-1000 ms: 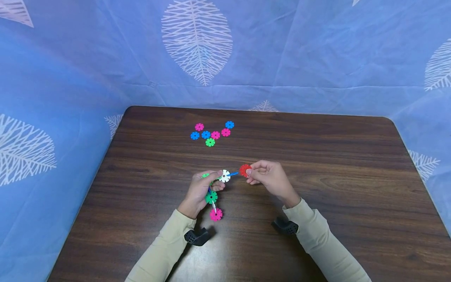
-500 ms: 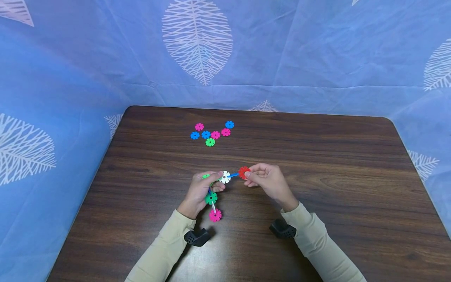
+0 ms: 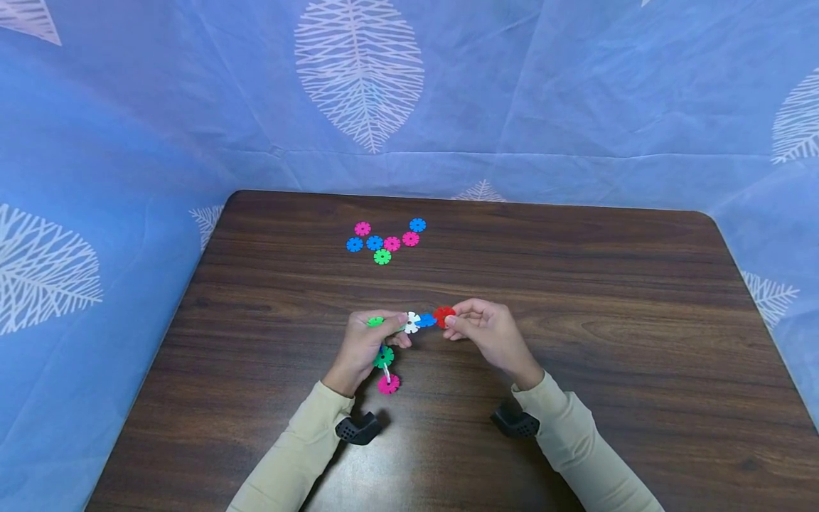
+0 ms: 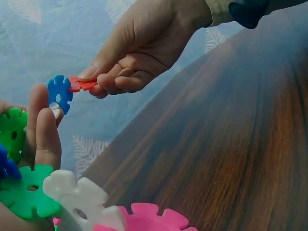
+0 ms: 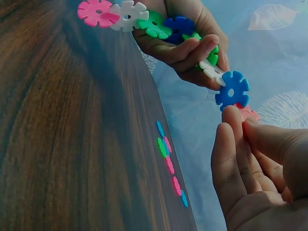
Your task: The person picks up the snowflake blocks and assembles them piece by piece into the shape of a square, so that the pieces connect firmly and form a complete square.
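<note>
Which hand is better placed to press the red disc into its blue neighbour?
Probably the right hand: it pinches the red disc. The left hand holds the chain beyond the blue disc.

Head view: my left hand (image 3: 363,348) covers part of the disc chain (image 3: 387,353), my right hand (image 3: 494,333) part of the red disc (image 3: 441,314). Left wrist view crops the pink disc (image 4: 153,221) below.

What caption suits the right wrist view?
Right hand pinching the red disc against a blue disc; left hand holding the disc chain.
</note>
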Available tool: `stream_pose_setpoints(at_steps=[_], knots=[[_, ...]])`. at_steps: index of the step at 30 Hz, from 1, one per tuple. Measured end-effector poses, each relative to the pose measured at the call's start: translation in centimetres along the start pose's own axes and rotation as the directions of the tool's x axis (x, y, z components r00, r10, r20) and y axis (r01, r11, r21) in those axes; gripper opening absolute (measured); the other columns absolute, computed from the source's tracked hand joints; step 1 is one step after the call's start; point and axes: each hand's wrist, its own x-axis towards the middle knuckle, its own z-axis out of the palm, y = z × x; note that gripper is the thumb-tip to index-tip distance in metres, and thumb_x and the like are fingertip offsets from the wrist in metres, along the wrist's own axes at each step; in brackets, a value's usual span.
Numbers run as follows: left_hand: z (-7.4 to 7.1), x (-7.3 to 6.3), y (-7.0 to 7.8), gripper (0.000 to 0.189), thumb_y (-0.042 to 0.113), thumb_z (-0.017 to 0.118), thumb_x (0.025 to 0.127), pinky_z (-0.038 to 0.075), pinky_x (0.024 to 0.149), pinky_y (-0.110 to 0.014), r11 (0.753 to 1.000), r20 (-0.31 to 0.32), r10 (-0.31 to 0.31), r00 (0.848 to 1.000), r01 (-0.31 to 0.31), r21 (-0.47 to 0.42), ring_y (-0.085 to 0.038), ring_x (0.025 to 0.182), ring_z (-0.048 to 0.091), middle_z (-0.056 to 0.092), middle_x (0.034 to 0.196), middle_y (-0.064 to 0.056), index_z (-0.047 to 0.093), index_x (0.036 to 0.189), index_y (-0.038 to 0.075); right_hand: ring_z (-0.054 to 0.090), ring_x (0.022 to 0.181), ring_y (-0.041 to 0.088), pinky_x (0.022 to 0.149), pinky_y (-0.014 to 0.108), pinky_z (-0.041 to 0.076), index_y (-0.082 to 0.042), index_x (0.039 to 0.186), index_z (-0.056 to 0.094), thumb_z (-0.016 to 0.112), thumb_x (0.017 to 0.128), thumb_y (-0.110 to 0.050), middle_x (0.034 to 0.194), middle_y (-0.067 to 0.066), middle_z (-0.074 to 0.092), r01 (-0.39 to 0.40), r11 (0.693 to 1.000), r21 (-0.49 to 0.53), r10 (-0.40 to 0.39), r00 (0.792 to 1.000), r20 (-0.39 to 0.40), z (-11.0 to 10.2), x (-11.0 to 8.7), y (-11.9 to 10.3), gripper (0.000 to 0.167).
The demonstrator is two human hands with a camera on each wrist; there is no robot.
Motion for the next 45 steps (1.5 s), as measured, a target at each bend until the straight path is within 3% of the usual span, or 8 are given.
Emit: stream_pose_setpoints(at_steps=[6, 14, 21, 29, 34, 38, 45], knots=[[0.0, -0.1, 0.1, 0.031, 0.004, 0.059, 0.091, 0.058, 0.063, -0.026, 1.000, -0.002, -0.002, 1.000, 0.002, 0.013, -0.010, 0.055, 0.065, 0.070, 0.065, 0.001, 0.058, 0.104, -0.024, 0.070, 0.072, 0.015, 0.070, 0.029, 0.059, 0.011, 0.099, 0.060, 0.063, 0.089, -0.004, 0.093, 0.038, 0.063, 0.027, 0.999, 0.019, -0.027, 1.000, 0.000, 0.4, -0.1, -0.1, 0.018], [0.0, -0.1, -0.2, 0.029, 0.001, 0.060, 0.089, 0.058, 0.062, -0.026, 1.000, -0.035, 0.010, 0.999, -0.010, -0.006, -0.010, 0.054, 0.065, 0.071, 0.067, -0.005, 0.059, 0.102, -0.025, 0.069, 0.068, 0.014, 0.067, 0.025, 0.059, 0.007, 0.095, 0.063, 0.066, 0.088, -0.007, 0.086, 0.026, 0.069, 0.037, 0.996, -0.076, -0.042, 0.997, -0.061, 0.9, -0.2, 0.0, 0.016], [0.5, 0.0, -0.5, 0.025, -0.001, 0.060, 0.088, 0.058, 0.059, -0.027, 1.000, -0.059, 0.031, 0.998, -0.031, -0.004, -0.012, 0.052, 0.065, 0.071, 0.068, -0.006, 0.061, 0.100, -0.023, 0.068, 0.065, 0.010, 0.065, 0.025, 0.059, 0.011, 0.095, 0.063, 0.064, 0.088, -0.004, 0.081, 0.026, 0.068, 0.091, 0.992, -0.086, -0.098, 0.991, -0.087, 1.2, -0.3, 0.5, 0.016], [0.4, -0.2, -0.9, 0.027, 0.006, 0.059, 0.091, 0.059, 0.064, -0.029, 0.998, -0.073, -0.044, 0.996, 0.042, -0.037, -0.013, 0.056, 0.066, 0.069, 0.068, -0.007, 0.060, 0.105, -0.018, 0.068, 0.066, 0.017, 0.064, 0.026, 0.059, 0.009, 0.098, 0.063, 0.063, 0.090, -0.009, 0.084, 0.027, 0.068, 0.063, 0.988, -0.139, -0.072, 0.996, -0.056, 1.0, 0.3, 0.5, 0.019], [0.4, -0.2, -1.0, 0.042, 0.023, 0.059, 0.095, 0.058, 0.067, -0.026, 0.989, 0.013, -0.095, 0.995, 0.096, -0.116, -0.014, 0.066, 0.069, 0.071, 0.088, -0.014, 0.055, 0.118, -0.012, 0.067, 0.065, 0.014, 0.065, 0.031, 0.059, 0.009, 0.107, 0.063, 0.063, 0.090, -0.010, 0.089, 0.023, 0.069, 0.047, 0.982, -0.183, -0.064, 0.994, -0.088, 1.1, 0.8, 0.4, 0.025], [0.5, -0.2, -1.0, 0.053, 0.031, 0.056, 0.096, 0.057, 0.067, -0.022, 0.977, 0.101, -0.114, 0.988, 0.130, -0.172, -0.012, 0.073, 0.070, 0.073, 0.094, -0.007, 0.048, 0.128, -0.011, 0.067, 0.067, 0.016, 0.067, 0.037, 0.059, 0.009, 0.111, 0.063, 0.063, 0.091, -0.010, 0.091, 0.022, 0.069, 0.048, 0.974, -0.223, -0.070, 0.993, -0.092, 1.2, 1.1, 0.2, 0.027], [1.0, -0.3, -1.0, 0.043, 0.026, 0.053, 0.097, 0.055, 0.067, -0.019, 0.963, 0.095, -0.108, 0.990, 0.128, -0.238, -0.010, 0.077, 0.067, 0.072, 0.096, 0.000, 0.050, 0.129, -0.004, 0.068, 0.072, 0.020, 0.071, 0.037, 0.059, 0.007, 0.118, 0.060, 0.064, 0.091, -0.015, 0.094, 0.021, 0.069, 0.045, 0.972, -0.232, -0.069, 0.993, -0.096, 1.2, 1.4, -0.2, 0.035]])
